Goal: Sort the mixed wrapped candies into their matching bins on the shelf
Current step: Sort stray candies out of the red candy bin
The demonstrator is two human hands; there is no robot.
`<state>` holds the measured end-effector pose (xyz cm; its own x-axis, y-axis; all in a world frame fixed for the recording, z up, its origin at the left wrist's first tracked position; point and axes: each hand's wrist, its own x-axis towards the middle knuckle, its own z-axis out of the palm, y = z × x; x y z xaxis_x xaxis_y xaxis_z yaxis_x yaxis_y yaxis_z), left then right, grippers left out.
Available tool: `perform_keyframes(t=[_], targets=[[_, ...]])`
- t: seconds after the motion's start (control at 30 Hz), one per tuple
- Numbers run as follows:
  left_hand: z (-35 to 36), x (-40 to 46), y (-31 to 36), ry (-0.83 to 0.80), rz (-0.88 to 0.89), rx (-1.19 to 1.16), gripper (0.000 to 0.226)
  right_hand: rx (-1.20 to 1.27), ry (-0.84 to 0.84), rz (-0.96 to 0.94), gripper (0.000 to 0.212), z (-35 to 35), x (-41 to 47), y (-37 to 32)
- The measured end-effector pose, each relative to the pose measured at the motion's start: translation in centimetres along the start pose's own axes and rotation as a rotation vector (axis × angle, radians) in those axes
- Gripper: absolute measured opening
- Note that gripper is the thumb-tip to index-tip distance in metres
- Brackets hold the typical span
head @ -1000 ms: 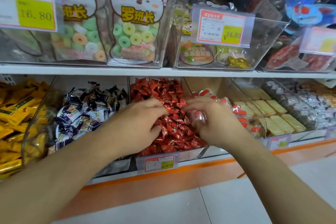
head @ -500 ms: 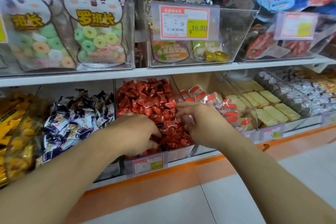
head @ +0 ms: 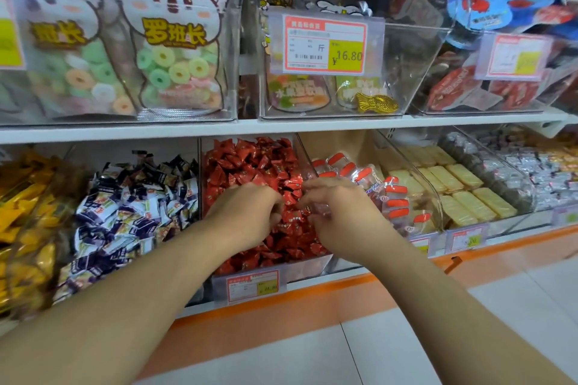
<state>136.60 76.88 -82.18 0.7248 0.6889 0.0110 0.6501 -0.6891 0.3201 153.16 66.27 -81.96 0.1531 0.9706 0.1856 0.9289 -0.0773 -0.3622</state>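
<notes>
Compared with half a second ago, the view has swung slightly right and both hands sit closer together over the red pile, the left hand [head: 247, 216] now curled more tightly than before.

The white shelf [head: 281, 126] divides two rows of clear bins. On the upper row, a large bin holds cartoon-printed pouches of ring gummies [head: 175, 72], and the bin beside it, fronted by a price tag [head: 325, 44], holds soft-candy pouches and a gold fish-shaped piece [head: 377, 102]. On the lower row, from the left: yellow wrapped candies [head: 22, 197], then blue-and-white wrapped candies [head: 131, 206], then the red candy bin [head: 309, 266] heaped with red wrapped candies [head: 250, 162], then clear packets with red caps [head: 397, 200], then pale yellow bars [head: 463, 194], then silver wrapped pieces [head: 513, 172].

Both hands are inside the red candy bin, on top of the heap. The left hand's fingers are curled down into the wrappers; whether they pinch a candy cannot be told. The right hand [head: 347, 219] has fingers bent toward the left hand, fingertips blurred against the red wrappers, so its grip cannot be told either.
</notes>
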Motion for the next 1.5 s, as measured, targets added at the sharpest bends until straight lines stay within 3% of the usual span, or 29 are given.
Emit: perform_keyframes(t=[0.23,0.47,0.53,0.7,0.9,1.0,1.17,1.33,1.5], targets=[[-1.4,-0.2,-0.3,-0.164,-0.025,0.106,0.032,-0.326,-0.129,-0.049,0.046,0.7,-0.1,-1.3],[-4.3,-0.8,-0.2,-0.496,0.055,0.233,0.037,-0.510,-0.214,-0.010,0.029,0.4,0.3,-1.9],[-4.1,-0.9,-0.4,-0.451,0.052,0.202,0.030,-0.490,-0.190,-0.007,0.032,0.2,0.1,-2.0],[-3.7,-1.5,-0.9,-0.112,0.060,0.097,0.020,-0.457,-0.037,-0.145,0.038,0.3,0.1,-2.8],[-3.4,-2.4,-1.5,-0.462,0.119,0.315,0.041,-0.696,-0.293,-0.266,0.049,0.6,-0.4,-3.8],[-3.7,-2.6,-1.5,-0.523,0.127,0.378,0.051,-0.727,-0.355,-0.244,0.049,0.0,-0.5,-3.5],[-3.3,-2.9,-2.4,-0.357,0.120,0.238,0.048,-0.659,-0.296,-0.203,0.057,0.4,-0.4,-3.3],[-1.7,-3.6,-4.1,-0.075,0.129,0.043,0.035,-0.582,-0.100,-0.116,0.024,1.2,0.7,-3.3],[-1.2,-4.1,-5.6,0.098,0.264,0.025,0.031,-0.638,-0.051,-0.009,0.020,2.2,2.2,-3.7]])
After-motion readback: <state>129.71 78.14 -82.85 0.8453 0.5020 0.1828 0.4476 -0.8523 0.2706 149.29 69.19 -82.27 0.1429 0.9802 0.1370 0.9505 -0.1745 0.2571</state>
